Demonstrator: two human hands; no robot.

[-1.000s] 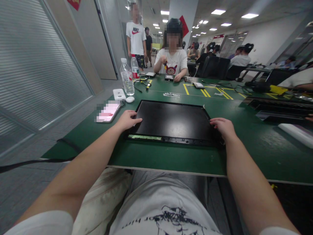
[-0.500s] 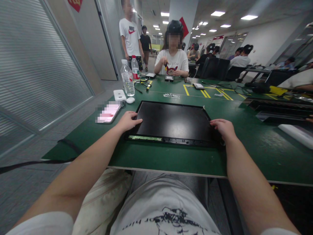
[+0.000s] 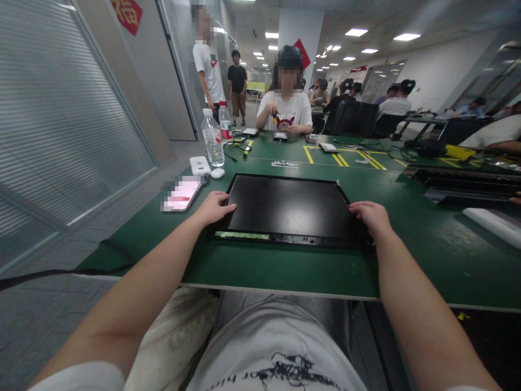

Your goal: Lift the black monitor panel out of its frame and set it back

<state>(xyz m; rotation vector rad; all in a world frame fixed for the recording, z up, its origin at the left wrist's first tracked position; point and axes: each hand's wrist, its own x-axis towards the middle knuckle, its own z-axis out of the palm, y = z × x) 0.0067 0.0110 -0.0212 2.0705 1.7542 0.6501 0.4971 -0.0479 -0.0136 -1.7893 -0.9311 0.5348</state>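
A black flat display panel (image 3: 285, 206) lies face up in front of me, with a thin black frame around it. Along its near edge runs a strip with a green circuit board (image 3: 242, 235) at the left. My left hand (image 3: 215, 208) grips the panel's left side, thumb on top and fingers at the outer edge. On the opposite side my right hand (image 3: 371, 216) pinches the right edge between thumb and fingers. The fingertips of both hands are partly hidden by the rim.
The green table (image 3: 285, 269) carries a phone (image 3: 183, 193), a white case (image 3: 199, 165), a water bottle (image 3: 213, 138) and cables (image 3: 240, 146) at left. Dark panels (image 3: 468, 182) and a white bar (image 3: 494, 225) lie at right. Across sits a person (image 3: 285, 108) handling a small device.
The view has tipped slightly upward, so the scene sits a little lower. Both hands keep their hold on the panel, which stays in place. A standing person in the background has turned.
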